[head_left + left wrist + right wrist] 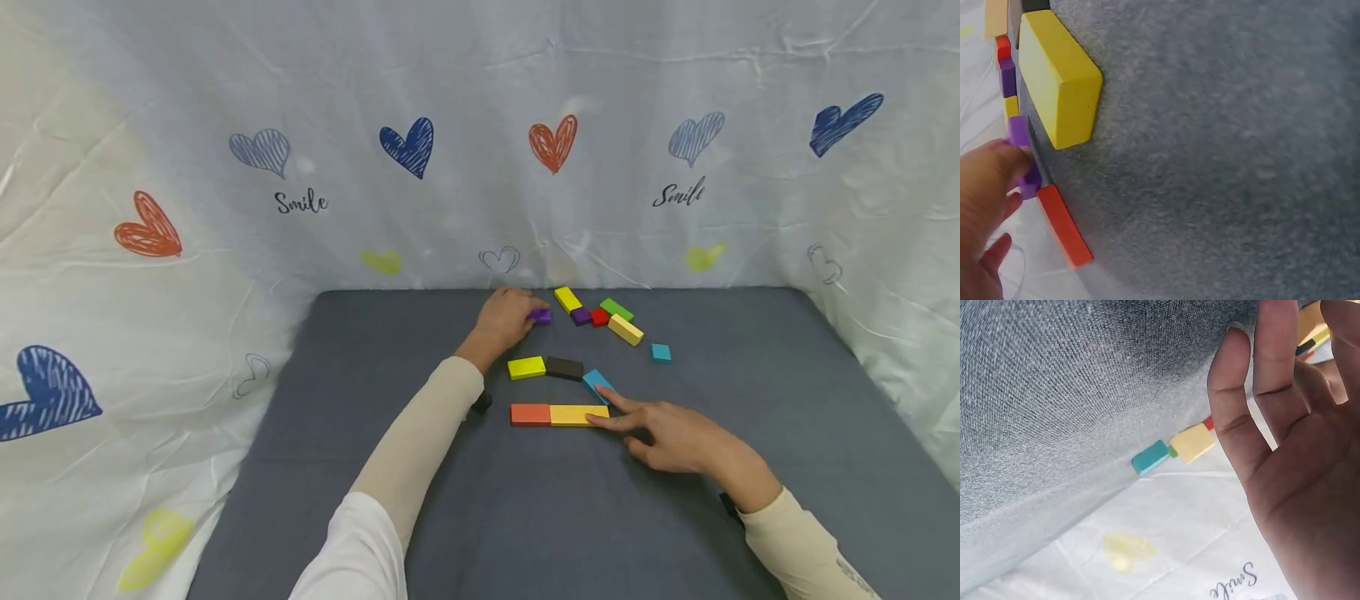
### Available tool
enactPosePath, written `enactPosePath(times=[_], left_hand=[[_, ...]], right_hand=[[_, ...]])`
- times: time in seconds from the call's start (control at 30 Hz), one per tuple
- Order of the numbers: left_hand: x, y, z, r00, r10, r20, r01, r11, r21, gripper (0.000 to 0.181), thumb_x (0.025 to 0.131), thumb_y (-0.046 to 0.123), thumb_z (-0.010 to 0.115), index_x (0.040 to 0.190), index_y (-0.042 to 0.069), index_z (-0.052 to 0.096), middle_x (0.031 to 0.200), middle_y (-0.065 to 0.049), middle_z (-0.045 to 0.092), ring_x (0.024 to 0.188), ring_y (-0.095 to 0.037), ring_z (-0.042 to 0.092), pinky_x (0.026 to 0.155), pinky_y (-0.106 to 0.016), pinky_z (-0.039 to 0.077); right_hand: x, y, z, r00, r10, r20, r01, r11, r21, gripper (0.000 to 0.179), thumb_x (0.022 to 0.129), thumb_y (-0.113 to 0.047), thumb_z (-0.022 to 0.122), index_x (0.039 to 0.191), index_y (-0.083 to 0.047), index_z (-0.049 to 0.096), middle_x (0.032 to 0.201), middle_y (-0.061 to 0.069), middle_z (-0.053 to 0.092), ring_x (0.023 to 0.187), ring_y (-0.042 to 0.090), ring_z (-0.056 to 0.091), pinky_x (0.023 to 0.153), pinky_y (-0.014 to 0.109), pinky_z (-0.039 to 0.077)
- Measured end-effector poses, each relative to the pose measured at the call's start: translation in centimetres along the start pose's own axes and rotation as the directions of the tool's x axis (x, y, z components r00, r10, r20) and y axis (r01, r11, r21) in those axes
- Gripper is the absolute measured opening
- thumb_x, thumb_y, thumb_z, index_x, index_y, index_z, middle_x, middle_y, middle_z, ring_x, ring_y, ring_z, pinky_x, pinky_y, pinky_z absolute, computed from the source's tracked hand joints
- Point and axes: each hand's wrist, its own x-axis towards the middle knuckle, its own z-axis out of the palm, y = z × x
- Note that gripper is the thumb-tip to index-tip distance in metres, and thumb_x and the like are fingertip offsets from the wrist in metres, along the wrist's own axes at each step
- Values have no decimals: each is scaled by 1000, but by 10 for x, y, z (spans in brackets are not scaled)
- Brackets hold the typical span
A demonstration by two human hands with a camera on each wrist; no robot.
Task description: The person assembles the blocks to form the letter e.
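At the far side of the table my left hand pinches a purple block. In the left wrist view an orange-red block lies by the purple block's end; the hand hides it in the head view. My right hand has its fingers stretched out, with fingertips on a blue block and on the end of a yellow-orange block. That block joins an orange block end to end. Behind them, a yellow block and a dark brown block form a line leading to the tilted blue one.
Farther back lie a yellow block, a dark purple block, a red block, a green block and a pale yellow block. A small teal block sits apart to the right. A white curtain hangs behind the grey table.
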Motion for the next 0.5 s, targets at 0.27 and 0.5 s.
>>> enactPosePath(times=[0.27, 0.5], left_hand=[[-24, -12, -15, 997, -33, -64, 13, 955, -297, 53, 102, 29, 71, 153, 24, 58, 146, -5, 62, 118, -21, 63, 103, -40, 55], [-60, -24, -23, 996, -15, -88, -15, 941, -339, 54, 98, 29, 71, 150, 19, 62, 124, -6, 64, 97, -18, 59, 83, -33, 53]], right_hand=[[3, -2, -1, 1000, 2, 24, -2, 1000, 2, 61, 102, -13, 65, 154, -42, 54, 175, 1, 26, 55, 6, 35, 54, 27, 34], [2, -2, 0, 999, 38, 34, -37, 999, -14, 61, 102, -14, 65, 154, -45, 54, 175, -2, 23, 50, 6, 30, 52, 25, 32]])
